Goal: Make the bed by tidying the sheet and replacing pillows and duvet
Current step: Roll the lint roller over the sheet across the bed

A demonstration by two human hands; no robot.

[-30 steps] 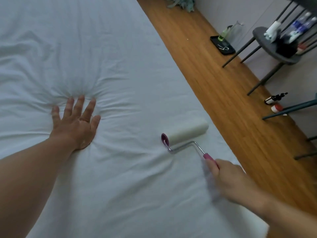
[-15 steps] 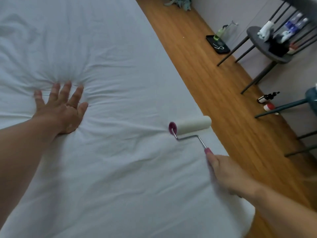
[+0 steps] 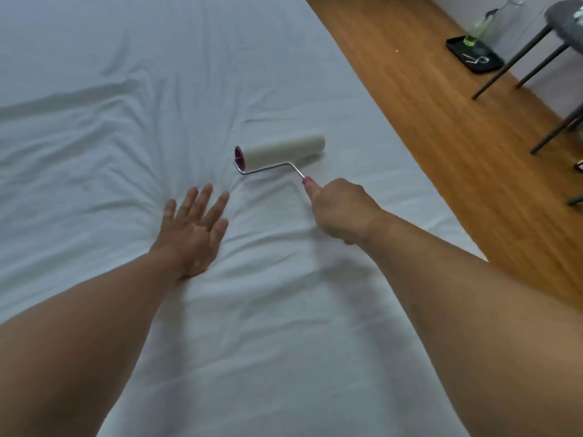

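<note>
Sheet point(image 3: 126, 74): white, covers the bed, runs under and all around the roller point(image 3: 284, 149); creased, with long folds to the left of the roller and finer ones fanning out just left of it, nearer the camera.

Roller: rests on the sheet with its white drum lying crosswise; pink cap at the drum's left end; wire frame runs along the near side of the drum and bends back to a pink handle point(image 3: 306, 181).

Right grip point(image 3: 340, 212): just on the near side of the roller, fingers curled round the handle, only the handle's tip showing past them.

Left grip point(image 3: 192, 234): near the roller, to its left and closer to the camera; lies palm down on the sheet, fingers straight and spread, holding nothing; sheet puckers around the fingertips.

Floor point(image 3: 441, 137): wood, right of the roller, past the bed's edge.

Tray point(image 3: 482, 63): black, on the floor well to the right of the roller and farther off, by the wall; carries a green bottle point(image 3: 473, 34).

Chair legs point(image 3: 511, 66): dark, slanted, right of the tray, well apart from the roller.
</note>
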